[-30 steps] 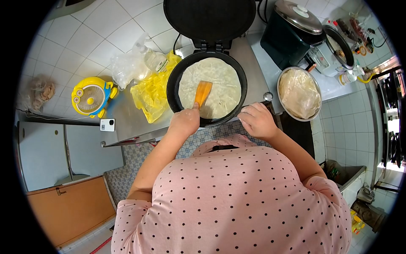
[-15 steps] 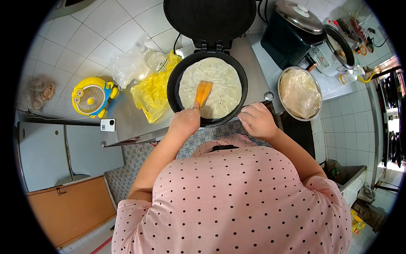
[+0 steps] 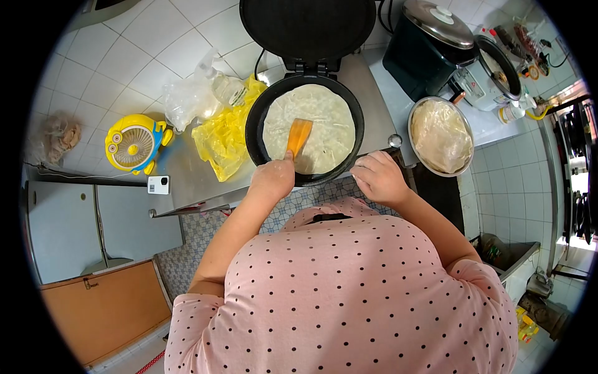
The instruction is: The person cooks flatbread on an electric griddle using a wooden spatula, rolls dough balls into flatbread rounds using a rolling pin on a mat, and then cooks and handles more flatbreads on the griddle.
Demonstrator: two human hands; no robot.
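Observation:
A round, pale flatbread (image 3: 330, 134) lies flat in the black electric griddle (image 3: 359, 118), whose lid (image 3: 308, 31) stands raised at the back. My left hand (image 3: 274, 177) is closed around the handle of a wooden spatula (image 3: 300, 134), at the griddle's front left rim. The spatula's flat blade lies over the left part of the flatbread. Just off the front right rim is my right hand (image 3: 379, 177), its fingers curled together with nothing visible in them. A white dusting marks its fingers. Its palm side is hidden.
Left of the griddle lie a yellow plastic bag (image 3: 218, 149) and a clear bag (image 3: 187, 103). Farther left are a yellow fan (image 3: 134, 143) and a white phone (image 3: 159, 184). On the right stand a plastic-covered metal bowl (image 3: 441, 137) and a dark lidded cooker (image 3: 417, 59).

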